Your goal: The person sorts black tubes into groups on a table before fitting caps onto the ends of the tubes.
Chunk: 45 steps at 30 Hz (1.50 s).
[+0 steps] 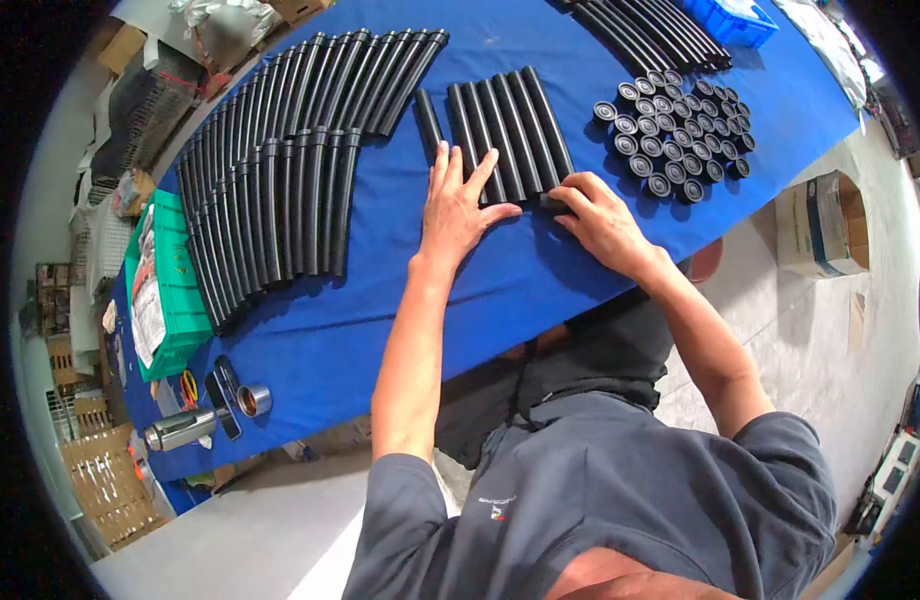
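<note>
while parallel, black tubes [517, 135] under left grip [455, 215]

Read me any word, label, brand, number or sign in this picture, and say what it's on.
Nothing reads clearly.
Grey shirt: chest lettering, too small to read.
Green crate: reddish marks on its side, too blurred to read.
Cardboard box: any print is too small to read.
</note>
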{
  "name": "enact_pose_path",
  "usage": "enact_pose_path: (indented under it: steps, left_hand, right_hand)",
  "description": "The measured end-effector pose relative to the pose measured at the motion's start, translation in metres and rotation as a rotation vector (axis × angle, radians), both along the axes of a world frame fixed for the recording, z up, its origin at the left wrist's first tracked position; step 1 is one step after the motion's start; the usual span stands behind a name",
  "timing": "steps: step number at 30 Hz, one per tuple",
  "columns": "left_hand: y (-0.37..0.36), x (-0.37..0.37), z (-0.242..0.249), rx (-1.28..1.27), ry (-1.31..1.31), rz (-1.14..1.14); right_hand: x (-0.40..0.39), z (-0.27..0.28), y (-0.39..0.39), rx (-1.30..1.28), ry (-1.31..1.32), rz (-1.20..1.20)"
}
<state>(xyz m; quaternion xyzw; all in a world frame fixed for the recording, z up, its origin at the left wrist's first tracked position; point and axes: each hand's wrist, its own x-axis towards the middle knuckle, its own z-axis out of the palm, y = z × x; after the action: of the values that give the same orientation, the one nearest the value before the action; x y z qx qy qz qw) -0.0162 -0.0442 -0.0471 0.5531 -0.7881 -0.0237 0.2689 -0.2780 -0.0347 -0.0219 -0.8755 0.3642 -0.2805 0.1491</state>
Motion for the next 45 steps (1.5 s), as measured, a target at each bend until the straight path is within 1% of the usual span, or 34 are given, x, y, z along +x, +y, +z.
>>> enact_pose_path:
  steps: [4, 8, 9, 11, 13, 15, 17, 19, 20, 21, 22, 23, 25, 26, 27, 29, 30, 31, 32, 33, 35, 36, 37, 39, 41, 43, 45]
  left_hand:
    - [0.008, 0.007, 0.013, 0.077, 0.031, 0.012]
    - [0.038, 0.014, 0.017, 0.131, 0.022, 0.016]
    - [0.051, 0.011, 0.021, 0.104, 0.000, -0.002]
    - [0.078, 0.004, 0.029, 0.129, -0.040, 0.001]
    - [0.103, -0.002, 0.037, 0.114, -0.036, 0.016]
    - [0.122, -0.004, 0.036, 0.123, -0.019, 0.022]
    - [0.133, -0.003, 0.044, 0.139, 0.104, 0.039]
    - [0.137, 0.005, 0.048, 0.174, 0.223, 0.049]
    - [0.137, 0.011, 0.047, 0.187, 0.206, 0.058]
    - [0.134, 0.018, 0.047, 0.155, 0.097, 0.032]
    - [0.129, 0.025, 0.047, 0.129, -0.009, 0.004]
    - [0.125, 0.030, 0.046, 0.105, -0.116, -0.032]
    - [0.117, 0.030, 0.038, 0.104, -0.137, -0.094]
    - [0.114, 0.028, 0.037, 0.105, -0.155, -0.126]
    - [0.113, 0.028, 0.036, 0.108, -0.179, -0.144]
    - [0.114, 0.030, 0.041, 0.087, -0.196, -0.205]
    - [0.118, 0.030, 0.044, 0.114, -0.203, -0.214]
    - [0.122, 0.028, 0.047, 0.138, -0.204, -0.235]
    - [0.128, 0.027, 0.049, 0.081, -0.225, -0.231]
    - [0.136, 0.026, 0.053, 0.115, -0.198, -0.199]
    - [0.149, 0.023, 0.060, 0.178, -0.143, -0.147]
    - [0.154, 0.024, 0.062, 0.128, -0.069, -0.097]
    - [0.159, 0.024, 0.066, 0.143, -0.012, -0.028]
    - [0.164, 0.025, 0.074, 0.177, 0.121, 0.059]
    - [0.166, 0.028, 0.080, 0.220, 0.151, 0.059]
    - [0.172, 0.020, 0.087, 0.341, 0.251, 0.110]
    - [0.178, 0.017, 0.078, 0.469, 0.331, 0.157]
  right_hand:
    - [-0.004, 0.019, 0.017, -0.014, -0.005, 0.036]
    - [-0.010, 0.039, 0.032, 0.105, -0.023, 0.024]
    - [-0.012, 0.040, 0.031, 0.070, 0.026, 0.019]
    - [-0.014, 0.036, 0.029, 0.006, 0.121, 0.021]
    - [-0.015, 0.016, 0.027, 0.004, 0.159, 0.002]
    - [-0.015, 0.018, 0.026, 0.045, 0.154, 0.016]
    - [-0.012, 0.024, 0.028, 0.100, 0.184, -0.014]
    - [-0.011, 0.036, 0.034, 0.065, 0.192, -0.053]
    - [-0.015, 0.038, 0.038, 0.079, 0.107, -0.073]
    - [-0.017, 0.041, 0.042, 0.095, 0.026, -0.091]
    - [-0.012, 0.053, 0.049, 0.030, -0.043, -0.077]
    - [-0.008, 0.058, 0.056, 0.059, -0.085, -0.012]
    - [0.000, 0.064, 0.067, 0.115, -0.172, 0.109]
    - [0.008, 0.058, 0.073, 0.173, -0.223, 0.140]
    - [0.015, 0.055, 0.079, 0.307, -0.252, 0.155]
    - [0.025, 0.039, 0.080, 0.340, -0.283, 0.156]
    - [0.029, 0.028, 0.079, 0.352, -0.344, 0.147]
    - [0.031, 0.017, 0.084, 0.602, -0.447, 0.063]
    - [0.034, 0.011, 0.085, 0.743, -0.529, 0.043]
    - [0.038, 0.009, 0.086, 0.883, -0.608, 0.013]
    - [0.045, -0.003, 0.088, 0.974, -0.630, 0.064]
    - [0.048, -0.004, 0.087, 1.019, -0.638, 0.084]
    - [0.051, -0.003, 0.088, 1.044, -0.580, 0.112]
    - [0.062, -0.001, 0.091, 1.009, -0.502, 0.162]
    - [0.069, 0.007, 0.090, 1.061, -0.574, 0.248]
    - [0.073, 0.009, 0.091, 1.156, -0.588, 0.347]
    - [0.072, 0.008, 0.089, 1.224, -0.625, 0.420]
